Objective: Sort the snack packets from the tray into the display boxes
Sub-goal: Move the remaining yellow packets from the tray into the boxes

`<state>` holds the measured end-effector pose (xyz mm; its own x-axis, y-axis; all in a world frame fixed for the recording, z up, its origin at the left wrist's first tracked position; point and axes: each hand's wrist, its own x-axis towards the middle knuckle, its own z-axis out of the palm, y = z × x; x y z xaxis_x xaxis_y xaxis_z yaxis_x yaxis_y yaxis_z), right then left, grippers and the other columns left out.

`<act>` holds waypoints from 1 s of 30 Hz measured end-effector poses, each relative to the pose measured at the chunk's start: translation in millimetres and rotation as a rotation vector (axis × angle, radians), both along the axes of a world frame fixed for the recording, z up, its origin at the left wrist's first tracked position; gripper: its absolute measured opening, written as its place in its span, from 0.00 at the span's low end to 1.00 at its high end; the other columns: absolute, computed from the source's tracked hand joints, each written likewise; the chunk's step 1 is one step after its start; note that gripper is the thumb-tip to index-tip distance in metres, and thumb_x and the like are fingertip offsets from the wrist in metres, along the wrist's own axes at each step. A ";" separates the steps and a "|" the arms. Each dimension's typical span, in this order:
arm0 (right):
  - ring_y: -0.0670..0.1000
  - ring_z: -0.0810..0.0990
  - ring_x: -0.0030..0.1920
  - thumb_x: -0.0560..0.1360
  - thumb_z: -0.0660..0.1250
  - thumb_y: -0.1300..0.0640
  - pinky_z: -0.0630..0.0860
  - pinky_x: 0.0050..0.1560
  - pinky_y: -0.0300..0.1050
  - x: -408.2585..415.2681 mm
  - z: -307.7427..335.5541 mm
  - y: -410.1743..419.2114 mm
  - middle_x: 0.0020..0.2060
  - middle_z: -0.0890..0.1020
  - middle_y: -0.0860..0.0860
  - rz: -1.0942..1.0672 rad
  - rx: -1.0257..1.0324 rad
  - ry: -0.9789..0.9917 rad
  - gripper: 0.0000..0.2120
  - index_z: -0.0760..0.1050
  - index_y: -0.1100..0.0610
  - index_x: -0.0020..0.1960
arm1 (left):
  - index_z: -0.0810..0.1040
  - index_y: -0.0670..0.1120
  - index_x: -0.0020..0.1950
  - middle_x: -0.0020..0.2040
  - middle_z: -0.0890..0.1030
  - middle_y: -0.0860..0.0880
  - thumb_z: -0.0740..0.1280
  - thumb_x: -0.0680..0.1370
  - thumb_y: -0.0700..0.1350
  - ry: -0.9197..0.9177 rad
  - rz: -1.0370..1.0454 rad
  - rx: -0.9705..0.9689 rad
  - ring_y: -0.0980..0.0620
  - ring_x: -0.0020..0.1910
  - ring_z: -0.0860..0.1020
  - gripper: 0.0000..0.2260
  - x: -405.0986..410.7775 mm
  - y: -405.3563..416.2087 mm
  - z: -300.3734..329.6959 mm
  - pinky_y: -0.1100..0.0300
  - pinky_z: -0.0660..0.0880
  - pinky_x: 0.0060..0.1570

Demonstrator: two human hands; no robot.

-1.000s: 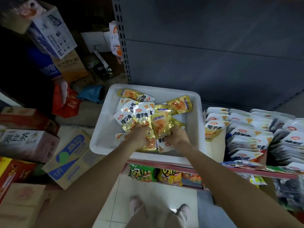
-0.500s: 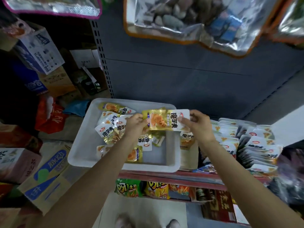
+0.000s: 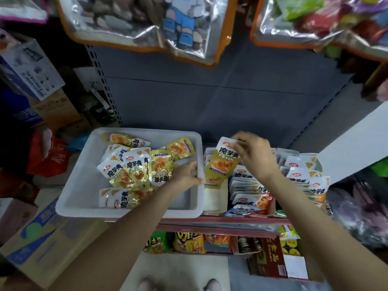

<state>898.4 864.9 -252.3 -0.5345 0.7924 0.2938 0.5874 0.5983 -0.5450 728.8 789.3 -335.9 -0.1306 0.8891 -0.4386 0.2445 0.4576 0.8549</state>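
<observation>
A white plastic tray [image 3: 73, 198] sits on the shelf at the left, holding several gold-and-white snack packets [image 3: 134, 166]. My right hand [image 3: 255, 154] pinches the top of one gold packet [image 3: 220, 162] and holds it upright over the leftmost display box [image 3: 215, 198]. My left hand [image 3: 186, 175] hovers over the tray's right side by its rim, fingers loosely curled, holding nothing. To the right, display boxes [image 3: 302, 177] stand packed with rows of white packets.
A grey shelf back panel [image 3: 210, 97] rises behind. Large clear bags [image 3: 147, 24] hang overhead. Cardboard boxes [image 3: 35, 238] are stacked on the floor at left. A lower shelf holds chip bags [image 3: 189, 242] and a red box [image 3: 270, 259].
Both hands lifted a gold packet out of the tray. My right hand then carried it right, over the leftmost display box, while my left hand let go and dropped back toward the tray.
</observation>
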 end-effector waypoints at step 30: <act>0.59 0.74 0.61 0.76 0.66 0.57 0.71 0.58 0.46 -149.4 -99.1 -64.4 0.62 0.73 0.58 0.016 -0.681 -0.285 0.21 0.67 0.58 0.67 | 0.59 0.47 0.75 0.77 0.57 0.46 0.73 0.70 0.54 0.927 -0.130 -0.105 0.46 0.74 0.59 0.39 -138.6 -68.3 -38.7 0.51 0.62 0.69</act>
<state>749.1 800.5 -351.5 -0.5297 0.7414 -0.4120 0.7555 0.1916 -0.6265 590.2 721.0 -374.7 -0.3700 0.8832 -0.2883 0.8612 0.4424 0.2500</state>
